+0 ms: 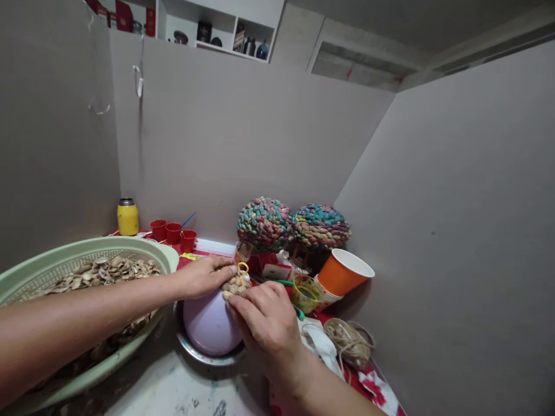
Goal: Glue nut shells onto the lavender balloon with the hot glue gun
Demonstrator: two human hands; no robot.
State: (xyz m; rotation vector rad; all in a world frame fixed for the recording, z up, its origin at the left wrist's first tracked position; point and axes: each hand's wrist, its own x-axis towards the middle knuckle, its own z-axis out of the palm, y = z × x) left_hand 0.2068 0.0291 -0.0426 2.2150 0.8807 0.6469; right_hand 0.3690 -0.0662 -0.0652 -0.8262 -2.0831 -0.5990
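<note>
A pale purple balloon (208, 325) sits in a round metal bowl (203, 359). Peanut shells (236, 283) are stuck in a patch on its top, around a small yellow ring (243, 267). My left hand (207, 278) lies over the balloon's far left side, fingers stretched out and fingertips against the patch. From the right, my right hand (265, 315) has its fingers bent together at the patch's near edge, pinching a peanut shell against the balloon. The fingers' undersides are hidden.
A green colander (158, 249) of loose shells stands at left. Behind are a yellow bottle (128, 218), red cups (173, 232) and two colourful shell-covered domes (265, 224) (323, 226). An orange paper tub (342, 274), a yellowish plastic cup (306, 293) and twine (350, 342) lie right. Grey panels enclose the table.
</note>
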